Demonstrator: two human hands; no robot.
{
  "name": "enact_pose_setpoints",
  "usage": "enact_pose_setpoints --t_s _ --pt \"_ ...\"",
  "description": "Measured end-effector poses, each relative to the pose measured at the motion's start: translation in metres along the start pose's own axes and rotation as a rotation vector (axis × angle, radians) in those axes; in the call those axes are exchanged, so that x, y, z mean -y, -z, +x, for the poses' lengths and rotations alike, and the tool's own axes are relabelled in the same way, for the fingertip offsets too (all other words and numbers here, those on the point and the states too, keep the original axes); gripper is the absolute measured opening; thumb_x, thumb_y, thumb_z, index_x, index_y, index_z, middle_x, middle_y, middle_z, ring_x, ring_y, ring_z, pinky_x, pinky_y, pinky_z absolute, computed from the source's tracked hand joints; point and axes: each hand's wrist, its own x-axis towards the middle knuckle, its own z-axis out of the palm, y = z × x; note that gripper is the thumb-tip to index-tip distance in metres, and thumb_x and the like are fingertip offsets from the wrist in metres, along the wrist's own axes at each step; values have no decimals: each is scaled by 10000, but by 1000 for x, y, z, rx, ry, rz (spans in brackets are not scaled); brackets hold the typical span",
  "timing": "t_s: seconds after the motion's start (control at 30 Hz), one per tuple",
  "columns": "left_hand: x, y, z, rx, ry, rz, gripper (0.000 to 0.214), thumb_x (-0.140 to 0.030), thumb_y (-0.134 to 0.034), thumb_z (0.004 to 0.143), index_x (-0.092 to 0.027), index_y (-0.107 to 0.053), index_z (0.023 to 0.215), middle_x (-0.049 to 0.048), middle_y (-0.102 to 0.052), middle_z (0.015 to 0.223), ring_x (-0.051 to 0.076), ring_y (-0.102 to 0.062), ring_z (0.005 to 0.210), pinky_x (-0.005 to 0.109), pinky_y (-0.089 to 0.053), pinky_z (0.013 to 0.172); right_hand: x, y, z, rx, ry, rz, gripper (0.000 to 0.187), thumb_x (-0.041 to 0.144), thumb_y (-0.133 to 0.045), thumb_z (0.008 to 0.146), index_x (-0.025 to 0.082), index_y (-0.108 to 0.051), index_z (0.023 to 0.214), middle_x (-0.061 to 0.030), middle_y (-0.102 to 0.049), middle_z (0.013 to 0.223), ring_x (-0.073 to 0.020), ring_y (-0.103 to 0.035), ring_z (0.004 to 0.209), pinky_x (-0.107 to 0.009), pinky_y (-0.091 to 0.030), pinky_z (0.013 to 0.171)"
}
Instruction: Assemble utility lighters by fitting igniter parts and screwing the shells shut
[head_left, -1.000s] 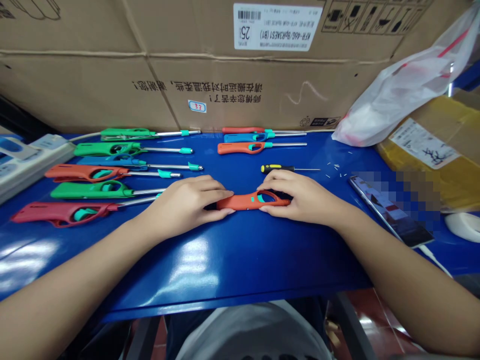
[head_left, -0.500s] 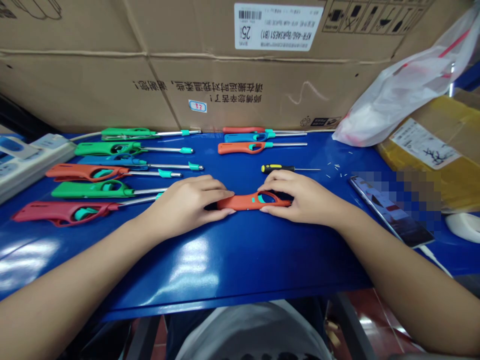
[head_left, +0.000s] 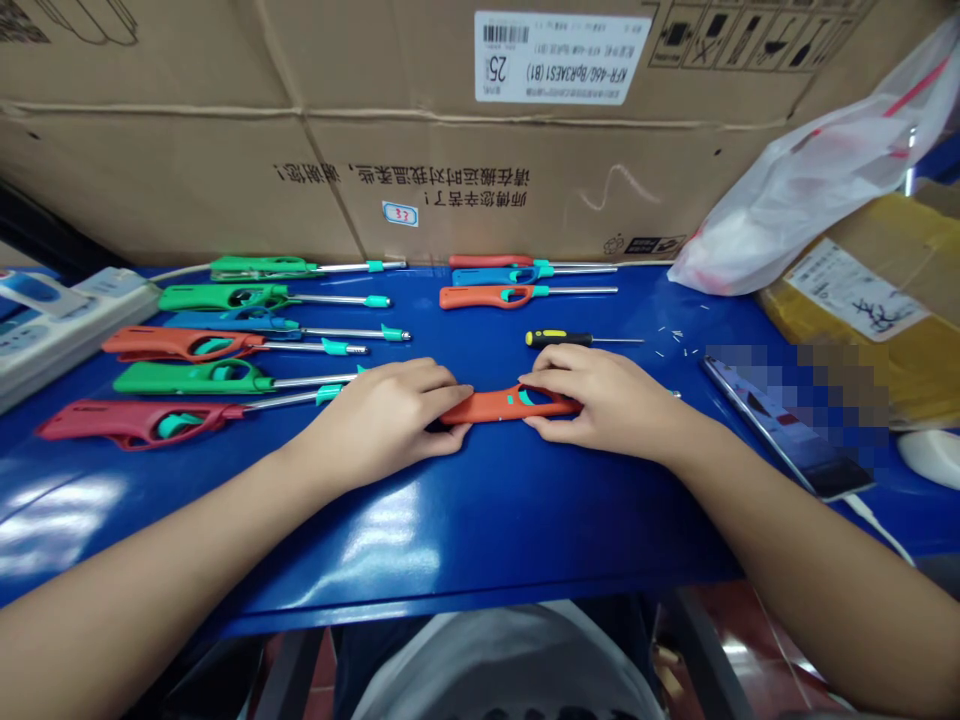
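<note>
In front of me an orange utility lighter [head_left: 491,406] with a turquoise trigger lies level, held at both ends. My left hand [head_left: 397,415] is closed on its handle end, thumb below and fingers above. At the trigger end, my right hand [head_left: 600,395] pinches the body, hiding the part under its palm. A small metallic tip shows just past the right wrist. Behind that hand rests a yellow-and-black screwdriver [head_left: 559,338]. To the left lie several lighters, among them a red one [head_left: 112,422] and a green one [head_left: 191,378], nozzles pointing right.
Three more lighters, the nearest orange [head_left: 472,297], lie at the back by a large cardboard box [head_left: 405,150]. Small white slivers [head_left: 675,335] are scattered near a phone [head_left: 787,430]. A power strip [head_left: 67,320] stands left; a taped parcel [head_left: 885,290] and plastic bag [head_left: 802,200] sit right.
Both hands keep hold of the orange lighter, whose right end is now more covered by my right hand. A metallic tip now shows beyond the right wrist. The view has shifted slightly.
</note>
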Motion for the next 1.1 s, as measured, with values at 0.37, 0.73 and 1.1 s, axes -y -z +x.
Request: enact_pose_setpoints --t_s 0.37,0.73,1.1 --pt "-5 3 0 -5 3 -137 286 -284 -512 1042 -116 -704 1171 102 -732 974 214 -683 890 325 -560 799 0 -2 -1 -61 72 84 287 352 -585 1007 207 -740 1201 -84 -736 1169 -231 -685 1061 -359 -546 909" --pt "-5 4 1 -9 28 -158 257 -242 -491 1035 -108 -706 1078 88 -693 873 215 -635 806 336 -511 738 5 -1 2 -85 -37 148 191 331 -618 991 219 -747 1076 -56 -737 1120 -220 -688 1030 -349 -533 913" --pt "8 12 0 25 21 -174 300 -257 -475 1041 -79 -717 1036 102 -675 860 218 -632 802 338 -500 754 -11 11 -1 -68 -1 16 40 192 -651 938 169 -657 906 -67 -696 925 -250 -656 913 -399 -468 833"
